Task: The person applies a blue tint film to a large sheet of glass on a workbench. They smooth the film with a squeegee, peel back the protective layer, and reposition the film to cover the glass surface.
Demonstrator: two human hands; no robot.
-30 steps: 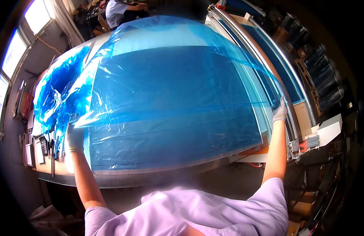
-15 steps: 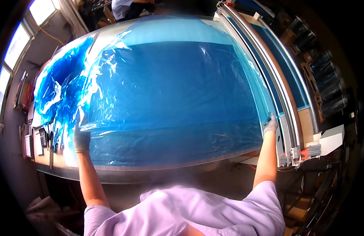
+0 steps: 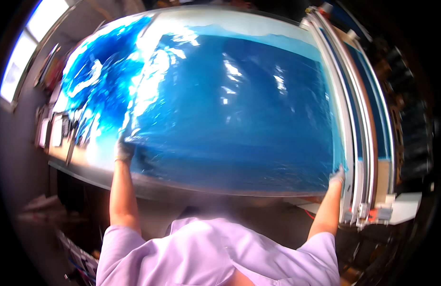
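Note:
A large sheet of thin, clear blue plastic film (image 3: 239, 109) stretches over the table between my hands, wrinkled and glinting on its left part. My left hand (image 3: 124, 149), in a light glove, is closed on the film's near left edge; its fingers are blurred. At the near right corner, beside the metal rails, my right hand (image 3: 338, 175), also gloved, pinches the film's edge. A crumpled heap of deeper blue film (image 3: 104, 71) lies on the table's left end.
Long metal rails (image 3: 346, 114) run along the table's right side, with a white box-like part (image 3: 405, 209) at their near end. A calculator (image 3: 61, 126) and papers lie at the left edge. Dark wrapped rolls (image 3: 415, 143) stand farther right.
The film's far edge has dropped and come nearer, baring more pale tabletop. Both hands keep hold of the film. The whole view has shifted and tilted; a person at the far side has left view.

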